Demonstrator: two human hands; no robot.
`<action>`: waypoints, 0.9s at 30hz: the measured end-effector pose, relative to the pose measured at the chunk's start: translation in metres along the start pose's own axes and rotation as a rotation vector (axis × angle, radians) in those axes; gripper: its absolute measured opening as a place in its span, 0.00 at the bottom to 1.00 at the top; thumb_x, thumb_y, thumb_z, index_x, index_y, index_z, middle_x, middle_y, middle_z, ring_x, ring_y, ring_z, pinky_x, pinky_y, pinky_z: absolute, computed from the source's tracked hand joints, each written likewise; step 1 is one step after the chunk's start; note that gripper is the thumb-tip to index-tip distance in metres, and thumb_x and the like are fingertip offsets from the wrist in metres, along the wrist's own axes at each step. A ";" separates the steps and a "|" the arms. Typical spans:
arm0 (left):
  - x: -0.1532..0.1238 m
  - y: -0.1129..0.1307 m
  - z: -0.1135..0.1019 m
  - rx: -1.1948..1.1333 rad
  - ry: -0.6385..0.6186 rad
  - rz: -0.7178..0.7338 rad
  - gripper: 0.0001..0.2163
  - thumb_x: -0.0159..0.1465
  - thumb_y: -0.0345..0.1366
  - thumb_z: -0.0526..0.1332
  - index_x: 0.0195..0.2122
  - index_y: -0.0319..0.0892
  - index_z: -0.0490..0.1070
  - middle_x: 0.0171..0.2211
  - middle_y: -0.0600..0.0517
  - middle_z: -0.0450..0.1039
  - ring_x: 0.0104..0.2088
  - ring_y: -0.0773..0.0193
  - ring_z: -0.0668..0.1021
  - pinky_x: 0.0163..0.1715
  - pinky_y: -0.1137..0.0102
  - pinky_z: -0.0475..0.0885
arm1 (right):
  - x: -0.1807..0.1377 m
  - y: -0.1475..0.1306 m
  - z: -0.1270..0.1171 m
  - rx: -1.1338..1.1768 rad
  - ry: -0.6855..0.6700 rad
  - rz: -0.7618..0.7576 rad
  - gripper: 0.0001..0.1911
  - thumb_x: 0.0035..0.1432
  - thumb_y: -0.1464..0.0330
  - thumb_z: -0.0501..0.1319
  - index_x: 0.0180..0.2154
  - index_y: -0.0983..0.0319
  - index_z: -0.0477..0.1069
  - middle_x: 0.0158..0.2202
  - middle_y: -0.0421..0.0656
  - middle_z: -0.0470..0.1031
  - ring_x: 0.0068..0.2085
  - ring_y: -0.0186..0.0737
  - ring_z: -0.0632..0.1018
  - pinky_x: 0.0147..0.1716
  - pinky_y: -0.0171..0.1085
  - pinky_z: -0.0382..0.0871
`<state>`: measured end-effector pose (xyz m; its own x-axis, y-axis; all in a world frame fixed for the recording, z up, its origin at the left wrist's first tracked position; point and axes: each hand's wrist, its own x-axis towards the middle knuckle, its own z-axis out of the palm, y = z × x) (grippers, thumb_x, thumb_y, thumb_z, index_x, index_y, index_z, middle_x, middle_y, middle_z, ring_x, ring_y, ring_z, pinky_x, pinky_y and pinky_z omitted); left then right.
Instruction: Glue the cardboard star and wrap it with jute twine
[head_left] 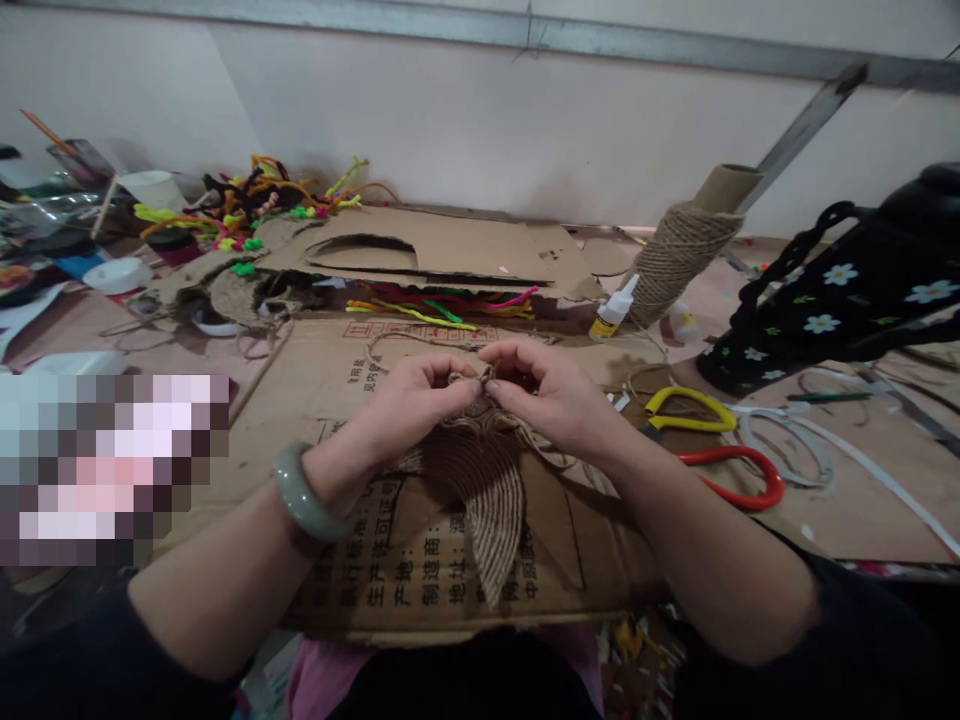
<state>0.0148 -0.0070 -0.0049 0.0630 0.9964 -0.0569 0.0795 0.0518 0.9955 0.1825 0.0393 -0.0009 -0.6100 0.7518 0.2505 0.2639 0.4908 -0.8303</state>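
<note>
Both hands meet over a flat cardboard sheet (300,380) printed with Chinese characters. My left hand (412,400), below a pale green bangle (304,495), pinches twine at the top of a twine-covered piece. My right hand (544,395) pinches the same twine, its fingertips almost touching the left ones. The twine piece (495,500) is brown, with curved rows of cord and a pointed, petal-like end towards me. Its upper part is partly hidden under my fingers. A loose length of twine (382,345) curves across the cardboard behind my left hand.
Right of my hands lie yellow-handled (694,405) and red-handled (742,475) tools. Behind stand a small glue bottle (613,310), a twine cone (686,250) and a black flowered bottle (840,290). Cut cardboard (480,245), colourful pipe cleaners (277,195) and paint jars (67,255) are farther back.
</note>
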 end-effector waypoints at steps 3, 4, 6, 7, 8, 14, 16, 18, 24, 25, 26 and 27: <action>0.000 0.001 0.003 0.016 0.025 -0.006 0.05 0.54 0.35 0.62 0.28 0.39 0.72 0.25 0.56 0.69 0.25 0.70 0.68 0.26 0.73 0.62 | 0.001 0.002 0.004 0.045 0.029 0.028 0.10 0.52 0.72 0.57 0.39 0.61 0.67 0.31 0.39 0.72 0.31 0.32 0.71 0.32 0.35 0.66; 0.000 0.002 0.004 0.022 0.035 -0.005 0.05 0.53 0.35 0.62 0.28 0.39 0.72 0.25 0.56 0.69 0.25 0.70 0.68 0.27 0.73 0.62 | 0.002 0.002 0.005 0.064 0.032 0.034 0.10 0.51 0.72 0.57 0.39 0.61 0.67 0.30 0.38 0.72 0.30 0.31 0.70 0.31 0.34 0.65; -0.001 0.003 0.005 0.034 0.051 0.002 0.04 0.53 0.35 0.62 0.27 0.39 0.71 0.25 0.55 0.69 0.25 0.70 0.68 0.28 0.73 0.62 | 0.003 0.002 0.006 0.101 0.039 0.055 0.09 0.50 0.73 0.57 0.37 0.61 0.66 0.29 0.37 0.70 0.29 0.30 0.69 0.30 0.34 0.63; -0.001 0.004 0.006 0.038 0.054 0.009 0.04 0.53 0.35 0.62 0.27 0.39 0.71 0.25 0.55 0.70 0.26 0.70 0.69 0.28 0.73 0.62 | 0.004 0.001 0.007 0.118 0.044 0.068 0.09 0.50 0.73 0.57 0.36 0.61 0.66 0.28 0.37 0.69 0.28 0.30 0.68 0.29 0.33 0.63; -0.001 0.004 0.006 0.040 0.053 0.016 0.04 0.53 0.35 0.62 0.27 0.39 0.71 0.26 0.55 0.70 0.26 0.70 0.69 0.27 0.73 0.63 | 0.004 0.001 0.007 0.134 0.047 0.081 0.09 0.49 0.73 0.57 0.36 0.61 0.66 0.28 0.36 0.68 0.28 0.30 0.68 0.29 0.33 0.62; -0.002 0.003 0.005 0.032 0.046 0.037 0.04 0.53 0.34 0.62 0.26 0.40 0.71 0.25 0.55 0.70 0.25 0.70 0.69 0.25 0.74 0.62 | 0.004 -0.002 0.006 0.200 0.028 0.107 0.08 0.49 0.72 0.58 0.35 0.62 0.66 0.29 0.37 0.68 0.29 0.30 0.68 0.28 0.33 0.62; -0.001 0.003 0.005 0.035 0.050 0.042 0.04 0.53 0.35 0.62 0.26 0.40 0.71 0.25 0.55 0.70 0.25 0.70 0.69 0.25 0.74 0.63 | 0.004 -0.002 0.005 0.209 0.027 0.105 0.08 0.50 0.71 0.58 0.35 0.61 0.66 0.29 0.37 0.68 0.29 0.30 0.68 0.28 0.32 0.62; -0.001 0.004 0.005 0.048 0.052 0.053 0.04 0.53 0.35 0.62 0.26 0.40 0.71 0.25 0.55 0.70 0.25 0.69 0.69 0.25 0.74 0.63 | 0.004 -0.001 0.006 0.212 0.037 0.103 0.08 0.49 0.71 0.58 0.35 0.61 0.66 0.29 0.37 0.68 0.29 0.30 0.67 0.29 0.32 0.62; -0.001 0.007 0.005 0.050 0.057 0.097 0.04 0.54 0.34 0.62 0.26 0.39 0.71 0.25 0.56 0.70 0.26 0.70 0.70 0.28 0.74 0.64 | 0.006 0.000 0.006 0.211 0.042 0.084 0.09 0.50 0.70 0.58 0.36 0.62 0.67 0.30 0.37 0.68 0.31 0.31 0.68 0.30 0.33 0.63; -0.001 0.006 0.005 0.053 0.060 0.104 0.04 0.54 0.34 0.62 0.26 0.39 0.71 0.25 0.55 0.71 0.26 0.70 0.70 0.29 0.73 0.64 | 0.006 0.000 0.005 0.212 0.038 0.077 0.09 0.50 0.70 0.58 0.37 0.62 0.67 0.30 0.38 0.68 0.31 0.31 0.68 0.31 0.34 0.63; 0.000 0.005 0.004 0.053 0.059 0.108 0.04 0.54 0.35 0.62 0.27 0.39 0.72 0.25 0.55 0.71 0.26 0.70 0.70 0.29 0.73 0.65 | 0.007 0.000 0.005 0.213 0.036 0.074 0.09 0.50 0.70 0.58 0.36 0.62 0.67 0.30 0.38 0.68 0.31 0.31 0.68 0.31 0.34 0.63; 0.000 0.003 0.003 0.051 0.061 0.111 0.05 0.54 0.36 0.62 0.27 0.39 0.72 0.26 0.55 0.71 0.26 0.70 0.70 0.29 0.73 0.65 | 0.008 0.000 0.005 0.214 0.039 0.076 0.09 0.49 0.69 0.59 0.36 0.62 0.67 0.30 0.37 0.68 0.30 0.31 0.68 0.31 0.34 0.63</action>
<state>0.0184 -0.0067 -0.0018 0.0138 0.9981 0.0599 0.1260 -0.0612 0.9901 0.1735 0.0426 -0.0014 -0.5641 0.8015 0.1985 0.1409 0.3303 -0.9333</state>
